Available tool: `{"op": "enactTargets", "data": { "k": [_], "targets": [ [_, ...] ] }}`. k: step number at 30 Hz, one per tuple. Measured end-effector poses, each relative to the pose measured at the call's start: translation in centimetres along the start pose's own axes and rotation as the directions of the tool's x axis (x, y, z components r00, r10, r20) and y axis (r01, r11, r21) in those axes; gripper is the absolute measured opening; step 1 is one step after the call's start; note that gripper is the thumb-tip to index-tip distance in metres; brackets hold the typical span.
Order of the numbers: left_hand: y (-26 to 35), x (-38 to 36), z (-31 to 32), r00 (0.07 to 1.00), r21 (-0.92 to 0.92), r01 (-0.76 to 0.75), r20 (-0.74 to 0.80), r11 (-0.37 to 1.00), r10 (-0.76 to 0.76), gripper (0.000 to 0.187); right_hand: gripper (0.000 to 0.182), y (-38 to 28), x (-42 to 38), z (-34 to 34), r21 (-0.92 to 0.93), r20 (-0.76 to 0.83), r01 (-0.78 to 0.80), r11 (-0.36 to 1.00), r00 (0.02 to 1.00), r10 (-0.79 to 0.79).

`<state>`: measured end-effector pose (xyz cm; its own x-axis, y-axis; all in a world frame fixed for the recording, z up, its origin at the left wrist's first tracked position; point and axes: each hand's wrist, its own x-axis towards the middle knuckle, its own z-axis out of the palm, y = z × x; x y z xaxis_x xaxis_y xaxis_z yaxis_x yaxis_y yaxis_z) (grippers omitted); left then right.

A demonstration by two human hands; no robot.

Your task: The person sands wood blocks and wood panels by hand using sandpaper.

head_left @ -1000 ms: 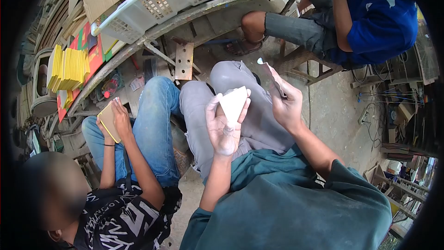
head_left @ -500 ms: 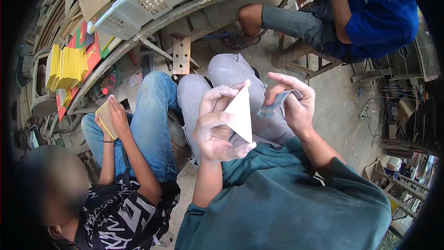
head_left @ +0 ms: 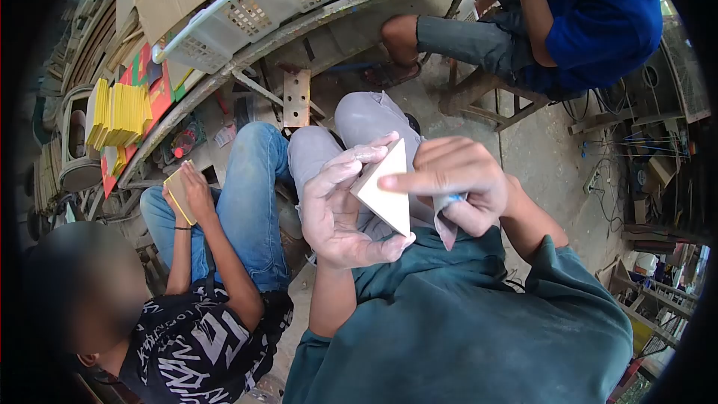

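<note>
My left hand (head_left: 333, 209), white with dust, grips a pale triangular wooden block (head_left: 393, 207) by its edges, between the thumb at the lower corner and the fingers at the upper one. The block's flat face is turned up. My right hand (head_left: 471, 176) is curled with a finger stretched across that face, its tip touching it. A worn piece of sandpaper (head_left: 446, 230) is tucked in the curled fingers of the right hand and hangs below them. Part of the sandpaper is hidden by those fingers.
At left a co-worker's hands (head_left: 196, 191) hold a yellow-edged board (head_left: 179, 194). Stacked yellow pieces (head_left: 120, 116) stand on the bench beside a white plastic basket (head_left: 224, 41). Another person in a blue shirt (head_left: 598, 26) sits at upper right. Cables (head_left: 598, 194) lie on the floor at right.
My right hand has moved left to the block, and its finger now lies on the block's face. The sandpaper has swung down below the fingers. The block is tilted slightly, showing its side.
</note>
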<state>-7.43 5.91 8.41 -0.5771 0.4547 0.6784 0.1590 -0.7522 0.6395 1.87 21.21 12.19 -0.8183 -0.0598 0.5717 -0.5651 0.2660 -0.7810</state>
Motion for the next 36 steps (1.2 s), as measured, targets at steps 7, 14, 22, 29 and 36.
{"op": "enactTargets", "data": {
  "k": [7, 14, 22, 29, 36],
  "targets": [
    [0.4, 0.0, -0.5, 0.998, -0.005, -0.001, 0.06, 1.0, 0.001, 0.073, 0.052, -1.0, 0.0, 0.5, -0.023, 0.093, 0.045, 0.999, 0.995, -0.043],
    [0.5, -0.4, -0.5, 0.999, -0.045, 0.033, 0.005, 0.998, -0.033, 0.07, 0.057, -2.2, -0.1, 1.1, 0.018, 0.123, 0.006, 1.0, 0.992, -0.008],
    [1.4, 0.1, 0.3, 0.989, -0.099, 0.096, -0.104, 0.99, -0.106, 0.07, 0.045, -4.0, 0.1, -0.8, 0.058, -0.132, -0.063, 0.996, 0.989, 0.07],
    [1.9, 0.3, 1.0, 0.976, -0.118, 0.147, -0.145, 0.982, -0.163, 0.07, 0.023, -4.1, 0.2, 1.8, 0.352, -0.38, -0.22, 0.91, 0.855, 0.354],
    [2.6, 0.2, 1.0, 0.905, -0.191, 0.303, -0.25, 0.934, -0.345, 0.08, 0.025, -4.4, 2.1, 2.0, 0.596, -0.355, -0.382, 0.707, 0.664, 0.658]
  ]
}}
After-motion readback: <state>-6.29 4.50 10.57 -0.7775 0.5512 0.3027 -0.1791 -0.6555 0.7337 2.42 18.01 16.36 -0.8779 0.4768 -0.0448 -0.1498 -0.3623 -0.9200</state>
